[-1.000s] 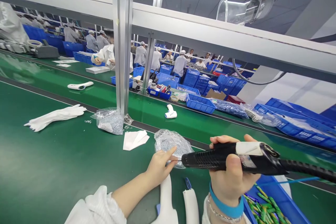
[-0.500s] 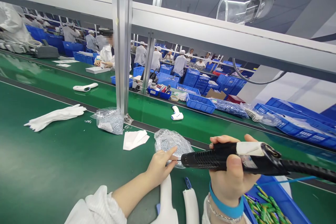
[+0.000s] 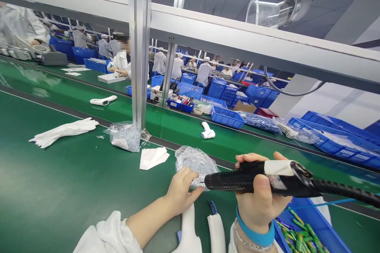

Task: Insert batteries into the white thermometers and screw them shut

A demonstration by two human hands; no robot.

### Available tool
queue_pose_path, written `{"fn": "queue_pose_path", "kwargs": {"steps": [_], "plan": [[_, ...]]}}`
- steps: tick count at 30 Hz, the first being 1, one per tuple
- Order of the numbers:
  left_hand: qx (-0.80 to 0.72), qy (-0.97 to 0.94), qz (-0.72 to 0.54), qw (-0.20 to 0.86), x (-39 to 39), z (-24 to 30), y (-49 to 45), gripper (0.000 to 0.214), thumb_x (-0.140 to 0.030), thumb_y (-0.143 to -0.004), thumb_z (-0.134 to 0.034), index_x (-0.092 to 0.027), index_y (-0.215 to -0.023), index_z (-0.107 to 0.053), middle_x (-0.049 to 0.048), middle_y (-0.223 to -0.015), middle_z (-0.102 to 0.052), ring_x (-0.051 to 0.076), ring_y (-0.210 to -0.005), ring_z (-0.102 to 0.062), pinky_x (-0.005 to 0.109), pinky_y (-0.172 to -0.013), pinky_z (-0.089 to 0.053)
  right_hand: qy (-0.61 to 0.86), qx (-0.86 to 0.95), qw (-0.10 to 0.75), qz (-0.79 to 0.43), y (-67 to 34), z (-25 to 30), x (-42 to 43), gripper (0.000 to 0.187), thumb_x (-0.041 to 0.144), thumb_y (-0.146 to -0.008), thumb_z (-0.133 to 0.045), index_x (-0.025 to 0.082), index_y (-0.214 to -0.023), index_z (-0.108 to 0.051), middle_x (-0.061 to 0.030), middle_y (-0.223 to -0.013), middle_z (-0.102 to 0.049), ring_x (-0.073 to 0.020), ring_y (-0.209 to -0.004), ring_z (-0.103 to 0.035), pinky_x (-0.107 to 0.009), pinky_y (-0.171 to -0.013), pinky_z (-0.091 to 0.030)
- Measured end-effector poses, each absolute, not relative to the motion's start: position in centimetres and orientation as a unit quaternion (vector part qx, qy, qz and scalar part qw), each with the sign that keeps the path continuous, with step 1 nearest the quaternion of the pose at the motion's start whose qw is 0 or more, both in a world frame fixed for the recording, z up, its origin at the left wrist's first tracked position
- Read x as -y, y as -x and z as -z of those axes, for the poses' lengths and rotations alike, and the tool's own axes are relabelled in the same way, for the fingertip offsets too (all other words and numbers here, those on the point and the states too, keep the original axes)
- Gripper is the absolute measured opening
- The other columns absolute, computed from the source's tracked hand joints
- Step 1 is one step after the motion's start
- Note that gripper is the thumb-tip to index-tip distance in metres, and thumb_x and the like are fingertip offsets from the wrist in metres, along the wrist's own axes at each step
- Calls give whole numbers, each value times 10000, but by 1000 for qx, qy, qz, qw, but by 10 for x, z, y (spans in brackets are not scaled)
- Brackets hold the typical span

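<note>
Gloves [image 3: 63,131], white and stretched out, lie at the left on the green table [image 3: 97,189], and beyond them a white thermometer [image 3: 103,101] rests on the green belt [image 3: 172,120]. Next comes a clear bag [image 3: 127,137] of small metal bits, slumped at the foot of a metal post [image 3: 139,55], with some loose bits beside it. A folded white paper [image 3: 152,158] lies just right of that. The left hand [image 3: 181,190] reaches in from a white sleeve [image 3: 109,233], its thumb and forefinger parted near the tip of a black electric screwdriver [image 3: 249,178]; whether they touch the tip, I cannot tell. Below that hand is a white pistol-shaped casing [image 3: 188,235], and behind it a second bag [image 3: 196,160] of metal bits. Farther back, another thermometer [image 3: 208,131] sits on the belt. A curved white piece [image 3: 216,231] lies beside the casing. The screwdriver is level, bit pointing left, with the right hand [image 3: 263,199] wrapped firmly around it and a blue band [image 3: 257,237] on the wrist. Rightmost, a blue bin [image 3: 322,221] holds green batteries [image 3: 303,239].
</note>
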State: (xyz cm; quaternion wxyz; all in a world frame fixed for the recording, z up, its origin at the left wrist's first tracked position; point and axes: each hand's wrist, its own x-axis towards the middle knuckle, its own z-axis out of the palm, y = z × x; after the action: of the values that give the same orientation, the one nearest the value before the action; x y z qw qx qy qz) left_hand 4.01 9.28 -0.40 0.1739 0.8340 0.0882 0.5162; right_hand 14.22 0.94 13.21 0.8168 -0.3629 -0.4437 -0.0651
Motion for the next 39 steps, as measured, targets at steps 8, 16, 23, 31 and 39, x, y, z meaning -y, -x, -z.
{"fn": "queue_pose_path", "kwargs": {"steps": [8, 16, 23, 31, 39], "plan": [[129, -955, -210, 166, -50, -15, -33, 183, -344, -746, -617, -192, -848, -611, 38, -855, -664, 195, -845, -619, 294, -715, -466, 391, 440, 808, -21, -130, -107, -13, 470, 303, -797, -616, 190, -1197, -397, -61, -878, -599, -216, -771, -594, -367, -636, -499], [136, -981, -59, 124, -46, -23, -38, 293, -348, -673, -673, -146, -886, -675, 71, -1106, -668, 231, -929, -606, 279, -726, -482, 401, 573, 714, -40, -99, -101, -21, 416, 240, -831, -592, 211, -1202, -406, -38, -896, -619, -176, -765, -605, -308, -601, -498], [130, -977, -57, 162, -45, -22, -37, 351, -338, -676, -669, -142, -966, -660, 81, -1156, -644, 225, -941, -602, 285, -770, -481, 409, 579, 703, -61, -99, -103, -21, 416, 225, -834, -593, 217, -1207, -410, -30, -902, -615, -160, -772, -603, -297, -633, -510], [123, -962, -87, 227, -43, -16, -38, 363, -380, -676, -608, -129, -936, -643, 106, -1034, -698, 276, -1026, -598, 334, -817, -479, 423, 589, 686, -67, -98, -93, -26, 432, 241, -821, -612, 234, -1206, -417, -24, -890, -621, -193, -799, -613, -494, -885, -441], [129, -968, -39, 213, -41, -24, -39, 322, -335, -680, -575, -165, -943, -652, 102, -1106, -679, 287, -1113, -563, 379, -910, -455, 429, 575, 689, -102, -98, -96, -35, 403, 177, -785, -639, 228, -1146, -467, -10, -819, -623, -148, -686, -605, -330, -666, -543]]}}
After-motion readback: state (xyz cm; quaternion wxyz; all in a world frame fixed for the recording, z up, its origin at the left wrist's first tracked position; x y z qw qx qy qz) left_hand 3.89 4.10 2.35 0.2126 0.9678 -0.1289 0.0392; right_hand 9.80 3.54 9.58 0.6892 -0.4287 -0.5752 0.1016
